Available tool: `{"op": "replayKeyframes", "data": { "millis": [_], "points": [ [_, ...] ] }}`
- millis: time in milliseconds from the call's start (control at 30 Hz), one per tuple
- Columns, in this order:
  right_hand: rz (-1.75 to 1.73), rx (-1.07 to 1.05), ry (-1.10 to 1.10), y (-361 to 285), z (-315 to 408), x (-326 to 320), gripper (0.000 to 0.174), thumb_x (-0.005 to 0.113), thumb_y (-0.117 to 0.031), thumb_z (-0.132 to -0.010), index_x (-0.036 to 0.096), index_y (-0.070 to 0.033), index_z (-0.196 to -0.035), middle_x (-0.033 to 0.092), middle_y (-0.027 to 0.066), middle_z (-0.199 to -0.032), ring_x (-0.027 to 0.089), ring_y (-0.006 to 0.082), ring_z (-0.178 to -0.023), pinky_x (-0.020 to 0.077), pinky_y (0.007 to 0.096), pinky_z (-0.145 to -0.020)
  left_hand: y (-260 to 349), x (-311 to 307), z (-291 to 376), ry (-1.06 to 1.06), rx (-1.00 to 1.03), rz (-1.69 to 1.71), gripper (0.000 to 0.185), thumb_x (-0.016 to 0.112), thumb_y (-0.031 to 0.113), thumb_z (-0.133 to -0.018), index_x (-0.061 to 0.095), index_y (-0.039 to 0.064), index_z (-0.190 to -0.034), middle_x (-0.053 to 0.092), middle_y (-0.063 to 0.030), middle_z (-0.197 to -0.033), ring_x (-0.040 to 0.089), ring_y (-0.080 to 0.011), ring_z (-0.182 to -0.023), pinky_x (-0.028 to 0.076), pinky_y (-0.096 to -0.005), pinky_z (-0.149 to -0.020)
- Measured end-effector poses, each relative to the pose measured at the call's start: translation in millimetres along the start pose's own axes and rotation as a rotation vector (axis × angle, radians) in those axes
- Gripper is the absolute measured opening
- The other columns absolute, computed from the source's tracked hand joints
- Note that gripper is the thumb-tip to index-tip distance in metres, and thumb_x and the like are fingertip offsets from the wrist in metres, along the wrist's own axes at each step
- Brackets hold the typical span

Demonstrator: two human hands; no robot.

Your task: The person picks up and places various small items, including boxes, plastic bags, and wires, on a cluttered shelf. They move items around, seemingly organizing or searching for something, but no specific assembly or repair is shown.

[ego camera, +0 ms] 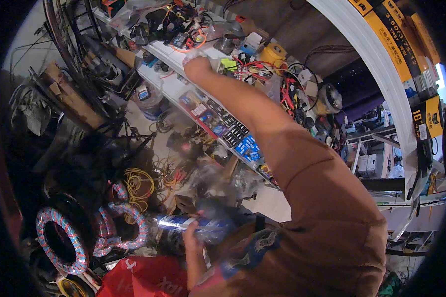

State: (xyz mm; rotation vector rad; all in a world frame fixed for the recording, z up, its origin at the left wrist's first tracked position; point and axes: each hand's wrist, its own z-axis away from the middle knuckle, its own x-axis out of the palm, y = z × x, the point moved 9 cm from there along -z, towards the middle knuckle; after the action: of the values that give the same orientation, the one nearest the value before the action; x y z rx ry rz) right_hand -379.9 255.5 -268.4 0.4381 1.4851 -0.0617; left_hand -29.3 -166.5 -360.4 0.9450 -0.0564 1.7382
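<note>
My left hand (193, 230) is low in the view, its thumb and fingers around a blue and white packaged roll or tube (176, 222) with a shiny wrapper; its right part is blurred. Across the upper middle stretches my right arm in a brown sleeve. My right hand (199, 68) is at the white shelf edge (167, 59), knuckles up, against crumpled clear plastic (193, 55). Its fingertips are hidden, so its grip cannot be told. Just right of it lie a bright yellow-green item (228, 64) and a tangle of red and black wires (256, 70).
Below the shelf edge, a display case (223, 128) holds small packaged parts. Wrapped tires (62, 241) and coiled yellow cable (139, 185) lie at lower left, near a red bag (145, 276). Boxes (390, 44) stand at upper right. A digital multimeter (179, 40) lies among shelf clutter.
</note>
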Motion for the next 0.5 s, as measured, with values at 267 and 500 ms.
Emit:
{"op": "replayKeyframes", "data": {
  "millis": [267, 500],
  "points": [
    [-0.367, -0.045, 0.052, -38, 123, -135, 0.052, 0.065, -0.021, -0.079, 0.050, 0.004, -0.123, 0.052, 0.0258, -0.127, 0.065, 0.0372, -0.092, 0.0554, 0.0451, -0.073, -8, 17, -14, -0.049, -0.049, -0.048, 0.033, 0.067, 0.014, -0.075, 0.056, 0.003, -0.104, 0.062, -0.0183, -0.117, 0.059, -0.0287, -0.104, 0.047, -0.0433, -0.092],
    [-0.612, 0.342, -0.080, 2, 188, -21, 0.088, 0.066, -0.019, -0.076, 0.019, 0.007, -0.146, 0.010, 0.0286, -0.154, 0.065, 0.0412, -0.097, 0.0546, 0.0455, -0.079, 3, 52, -13, -0.164, -0.071, -0.219, 0.034, 0.067, 0.014, -0.075, 0.058, 0.003, -0.106, 0.062, -0.0173, -0.117, 0.058, -0.0268, -0.106, 0.046, -0.0415, -0.092]
  ]
}}
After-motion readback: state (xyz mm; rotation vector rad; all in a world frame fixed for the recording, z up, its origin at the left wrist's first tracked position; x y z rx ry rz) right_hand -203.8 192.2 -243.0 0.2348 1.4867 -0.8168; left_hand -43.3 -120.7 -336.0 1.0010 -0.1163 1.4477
